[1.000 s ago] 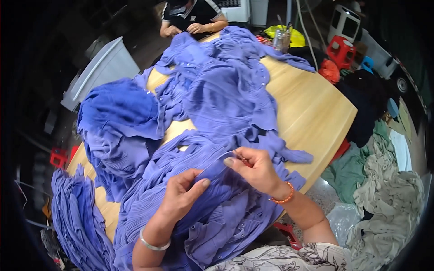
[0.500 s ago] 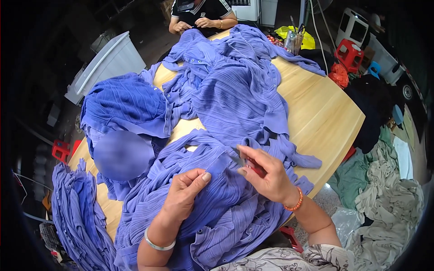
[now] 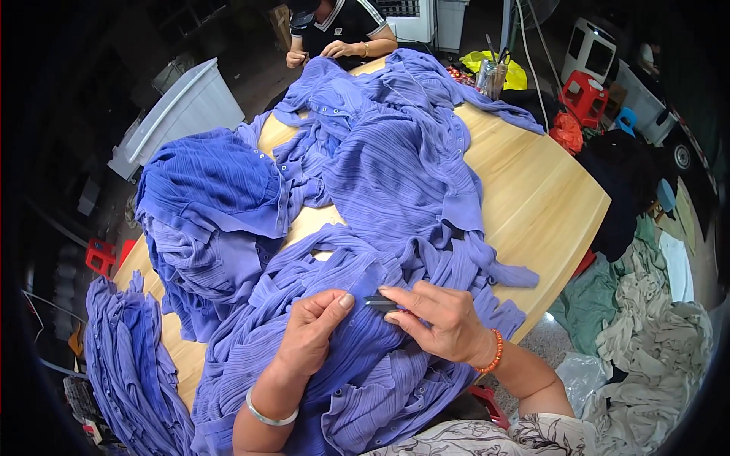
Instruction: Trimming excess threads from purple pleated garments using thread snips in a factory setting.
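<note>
While the purple pleated garment (image 3: 357, 357) is pinched by the left hand (image 3: 313, 330), small dark snips (image 3: 378, 302) are gripped closed-fingered in the right hand (image 3: 439, 323).

A pale wooden table (image 3: 547, 197) fills the middle, with a white bin (image 3: 182, 106) on the dark floor at its left. A red stool (image 3: 584, 95) and heaps of greyish-green cloth (image 3: 654, 342) lie to the right.
</note>
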A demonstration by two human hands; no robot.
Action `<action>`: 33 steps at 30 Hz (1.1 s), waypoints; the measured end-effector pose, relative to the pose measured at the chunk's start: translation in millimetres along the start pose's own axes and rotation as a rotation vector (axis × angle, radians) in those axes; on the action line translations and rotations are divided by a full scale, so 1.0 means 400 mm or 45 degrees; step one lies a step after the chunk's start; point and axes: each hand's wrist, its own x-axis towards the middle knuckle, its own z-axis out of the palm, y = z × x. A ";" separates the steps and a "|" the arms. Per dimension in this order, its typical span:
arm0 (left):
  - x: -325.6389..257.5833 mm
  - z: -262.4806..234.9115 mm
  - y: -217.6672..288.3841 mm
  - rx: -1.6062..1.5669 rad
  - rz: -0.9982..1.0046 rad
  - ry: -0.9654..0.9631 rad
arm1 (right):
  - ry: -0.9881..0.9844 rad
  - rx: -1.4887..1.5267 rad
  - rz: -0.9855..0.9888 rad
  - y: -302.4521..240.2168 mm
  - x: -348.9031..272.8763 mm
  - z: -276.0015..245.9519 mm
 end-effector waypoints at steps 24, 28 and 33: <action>-0.003 0.015 0.002 0.046 -0.004 0.017 | -0.110 1.124 0.742 0.022 0.034 0.039; -0.004 -0.010 -0.009 0.057 0.041 -0.025 | -0.370 1.213 0.810 0.040 0.065 0.052; -0.041 -0.001 0.028 0.143 -0.005 -0.046 | -0.237 1.186 0.783 0.032 0.062 0.041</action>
